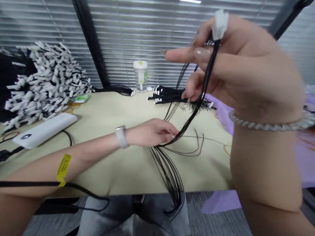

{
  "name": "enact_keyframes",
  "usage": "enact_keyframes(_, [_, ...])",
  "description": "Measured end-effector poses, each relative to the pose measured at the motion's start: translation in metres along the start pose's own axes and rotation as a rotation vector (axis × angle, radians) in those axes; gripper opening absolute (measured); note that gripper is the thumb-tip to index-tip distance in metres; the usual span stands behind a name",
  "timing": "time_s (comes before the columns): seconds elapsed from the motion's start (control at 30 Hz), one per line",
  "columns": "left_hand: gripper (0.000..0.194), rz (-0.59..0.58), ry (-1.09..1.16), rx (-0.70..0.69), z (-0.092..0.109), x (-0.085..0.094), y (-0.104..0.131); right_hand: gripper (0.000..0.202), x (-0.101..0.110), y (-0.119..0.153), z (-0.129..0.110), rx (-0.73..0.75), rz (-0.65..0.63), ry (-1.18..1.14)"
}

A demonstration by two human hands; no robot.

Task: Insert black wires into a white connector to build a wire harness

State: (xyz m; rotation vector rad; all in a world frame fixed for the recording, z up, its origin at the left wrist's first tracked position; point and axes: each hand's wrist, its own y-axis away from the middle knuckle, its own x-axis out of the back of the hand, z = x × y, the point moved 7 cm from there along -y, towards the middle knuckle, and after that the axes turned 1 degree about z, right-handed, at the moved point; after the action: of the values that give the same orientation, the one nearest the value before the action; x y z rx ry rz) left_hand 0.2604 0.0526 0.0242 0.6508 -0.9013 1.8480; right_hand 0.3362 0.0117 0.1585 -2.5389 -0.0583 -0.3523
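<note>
My right hand [221, 62] is raised high at the right, its fingers closed around black wires, with a white connector [220, 24] above the fingers. The black wires [194, 113] curve down from it to my left hand [156, 132], which pinches the bundle low over the middle of the table. Past my left hand, the loose ends [176, 177] fan out and hang over the table's front edge. A few thin strands stray to the right of my left hand.
On the left are a large heap of white-ended black cables [49, 82] and a white power bank [45, 131]. Behind stand a lidded cup [140, 77] and wire bundles [169, 95]. Purple cloth [221, 111] lies right; a black cable with a yellow tag [63, 168] crosses my left forearm.
</note>
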Motion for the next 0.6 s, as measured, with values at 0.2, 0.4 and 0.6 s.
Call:
enact_keyframes(0.2, [0.03, 0.163, -0.012, 0.33, -0.038, 0.034, 0.058, 0.006, 0.016, -0.015, 0.018, -0.038, 0.099, -0.109])
enact_keyframes(0.4, [0.028, -0.034, 0.139, 0.35, -0.043, -0.014, 0.059, 0.02, 0.014, -0.015, 0.025, -0.042, 0.161, -0.11])
enact_keyframes(0.6, [0.023, -0.083, 0.371, 0.454, -0.05, -0.03, 0.053, 0.028, 0.006, -0.014, 0.021, -0.006, 0.176, -0.025])
